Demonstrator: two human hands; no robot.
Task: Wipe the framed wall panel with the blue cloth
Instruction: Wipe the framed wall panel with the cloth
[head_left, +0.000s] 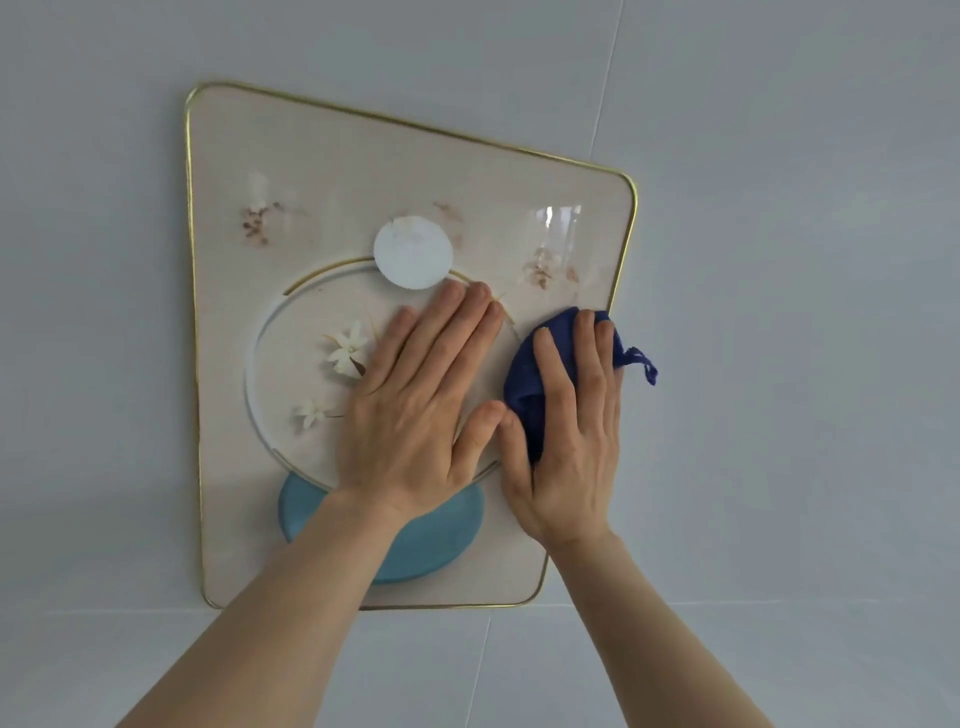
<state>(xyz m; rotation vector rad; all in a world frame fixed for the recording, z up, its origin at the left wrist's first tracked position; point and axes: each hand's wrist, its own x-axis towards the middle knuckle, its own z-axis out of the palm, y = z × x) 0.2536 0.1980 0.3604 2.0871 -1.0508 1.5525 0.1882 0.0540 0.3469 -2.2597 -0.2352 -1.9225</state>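
Note:
The framed wall panel (322, 171) hangs on a pale wall; it is beige with a thin gold rim, a white disc, a ring with white flowers and a teal oval. My left hand (415, 405) lies flat on the panel's middle, fingers spread, holding nothing. My right hand (566, 431) presses the bunched dark blue cloth (524, 384) against the panel near its right edge. A loose corner of the cloth hangs past the gold rim to the right.
Pale grey wall tiles (779, 364) surround the panel, with thin seams running above it and below it. Glare patches show on the panel's glossy upper right.

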